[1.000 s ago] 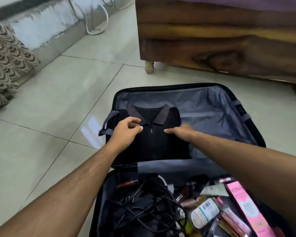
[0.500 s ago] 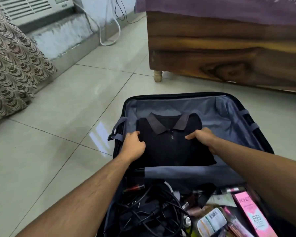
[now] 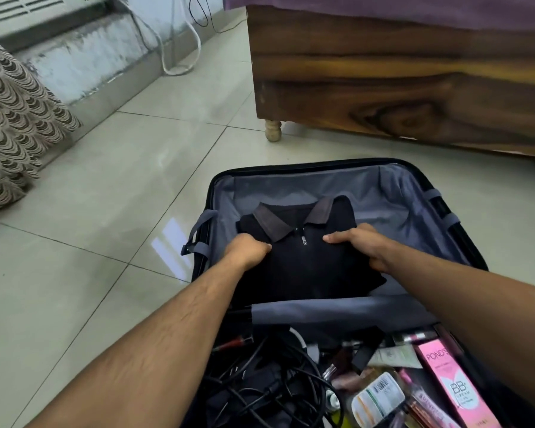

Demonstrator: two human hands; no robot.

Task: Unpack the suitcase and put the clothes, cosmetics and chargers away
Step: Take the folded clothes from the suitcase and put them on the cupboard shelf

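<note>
both hands, left [image 3: 247, 249] and right [image 3: 360, 244], are gripping the folded shirt [image 3: 306, 267] by its sides; lifted carelessly, it is risking unfolding into the cables [image 3: 269, 381].

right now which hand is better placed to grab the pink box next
Right. The right hand grips the shirt on the side of the suitcase where the pink box lies; the left hand would cross the cables.
</note>
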